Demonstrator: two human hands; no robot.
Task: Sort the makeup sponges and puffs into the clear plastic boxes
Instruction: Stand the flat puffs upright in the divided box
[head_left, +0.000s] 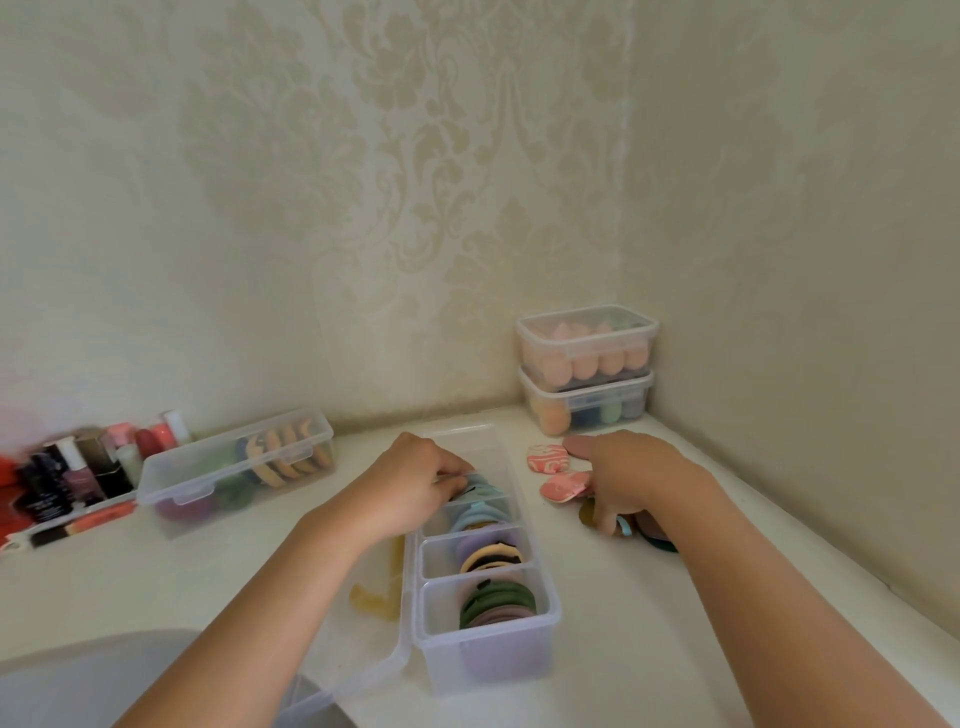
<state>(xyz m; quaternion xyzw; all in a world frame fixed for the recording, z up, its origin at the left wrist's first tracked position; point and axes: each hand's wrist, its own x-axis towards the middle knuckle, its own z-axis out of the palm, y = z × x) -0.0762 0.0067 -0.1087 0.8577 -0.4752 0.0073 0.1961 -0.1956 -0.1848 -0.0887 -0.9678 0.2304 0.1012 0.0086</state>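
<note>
Puffs (497, 603) fill the divided clear box (483, 662) on the table (675, 649). Left hand (415, 480) pinches pale blue puffs (485, 500) in its far compartment; right hand (623, 473) — fingers extended — rests on loose puffs (563, 488) beside it.

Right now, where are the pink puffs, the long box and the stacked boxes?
pink puffs (561, 488), head view, on the nearer puff's patterned face.
long box (483, 660), head view, on its near end wall.
stacked boxes (587, 322), head view, on the top box's lid.
</note>
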